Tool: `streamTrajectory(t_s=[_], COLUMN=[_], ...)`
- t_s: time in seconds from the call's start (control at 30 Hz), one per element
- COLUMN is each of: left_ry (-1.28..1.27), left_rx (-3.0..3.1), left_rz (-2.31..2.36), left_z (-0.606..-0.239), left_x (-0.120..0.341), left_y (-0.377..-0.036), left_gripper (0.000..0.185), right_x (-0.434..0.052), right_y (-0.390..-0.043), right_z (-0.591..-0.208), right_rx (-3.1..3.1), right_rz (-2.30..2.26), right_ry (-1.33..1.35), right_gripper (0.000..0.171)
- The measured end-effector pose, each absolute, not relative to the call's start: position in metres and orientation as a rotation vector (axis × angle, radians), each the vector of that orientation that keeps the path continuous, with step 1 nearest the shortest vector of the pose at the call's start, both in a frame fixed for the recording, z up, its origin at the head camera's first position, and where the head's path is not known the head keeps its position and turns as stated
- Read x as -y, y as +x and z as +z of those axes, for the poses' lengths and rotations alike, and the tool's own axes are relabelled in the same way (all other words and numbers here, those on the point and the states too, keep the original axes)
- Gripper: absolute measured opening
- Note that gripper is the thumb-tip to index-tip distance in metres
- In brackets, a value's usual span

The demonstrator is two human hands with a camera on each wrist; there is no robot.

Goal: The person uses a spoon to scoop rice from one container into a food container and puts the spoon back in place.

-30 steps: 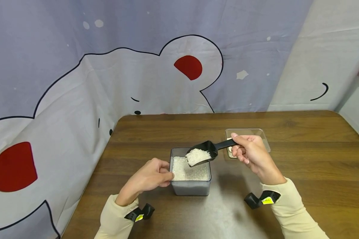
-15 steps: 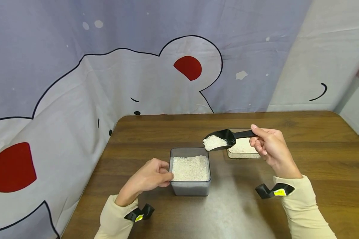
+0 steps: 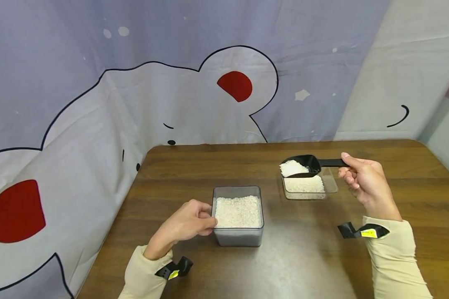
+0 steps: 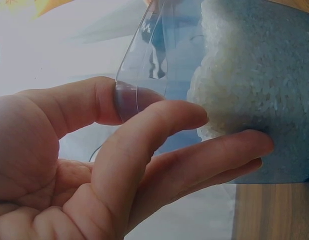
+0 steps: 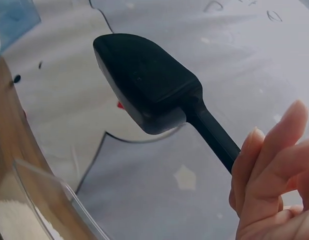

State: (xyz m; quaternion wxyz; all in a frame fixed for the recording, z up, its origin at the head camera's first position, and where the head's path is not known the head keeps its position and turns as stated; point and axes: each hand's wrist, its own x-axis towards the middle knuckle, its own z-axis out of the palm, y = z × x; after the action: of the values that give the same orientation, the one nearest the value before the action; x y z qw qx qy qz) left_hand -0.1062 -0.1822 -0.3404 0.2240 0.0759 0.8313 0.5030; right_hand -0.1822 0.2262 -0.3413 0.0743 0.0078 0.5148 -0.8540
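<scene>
My right hand (image 3: 370, 185) pinches the handle of a black scoop (image 3: 312, 165), whose bowl carries a heap of white rice (image 3: 294, 167). The scoop hangs above a shallow clear box (image 3: 304, 195) that also holds rice. Only the scoop's dark underside shows in the right wrist view. My left hand (image 3: 188, 221) pinches the left wall of a grey see-through bin (image 3: 237, 237), thumb on the inner side of the rim and fingers outside. The bin stands upright on the table, with rice (image 4: 259, 85) filling much of it.
Both containers stand on a brown wooden table (image 3: 194, 166), the clear box behind and to the right of the bin. A patterned curtain (image 3: 142, 95) hangs along the table's back edge. Each wrist wears a black camera strap over a cream sleeve (image 3: 393, 257).
My right hand has carried the loaded scoop from above the grey bin rightward and back, to above the clear box. My left hand and the bin have stayed in place.
</scene>
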Motion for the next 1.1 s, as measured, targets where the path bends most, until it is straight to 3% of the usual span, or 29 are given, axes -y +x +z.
streamTrajectory(t_s=[0.57, 1.1], left_ry=[0.193, 0.213], left_rx=[-2.286, -2.291], left_rz=[1.404, 1.389], left_z=[-0.342, -0.341], left_x=[0.182, 0.182], left_y=[-0.106, -0.106], left_gripper=[0.046, 0.045], right_x=[-0.261, -0.259], right_y=[-0.187, -0.185], right_z=[-0.354, -0.356], right_rx=[-1.661, -2.196], right_rz=[-2.619, -2.432], right_ry=[0.15, 0.228], right_gripper=[0.02, 0.027])
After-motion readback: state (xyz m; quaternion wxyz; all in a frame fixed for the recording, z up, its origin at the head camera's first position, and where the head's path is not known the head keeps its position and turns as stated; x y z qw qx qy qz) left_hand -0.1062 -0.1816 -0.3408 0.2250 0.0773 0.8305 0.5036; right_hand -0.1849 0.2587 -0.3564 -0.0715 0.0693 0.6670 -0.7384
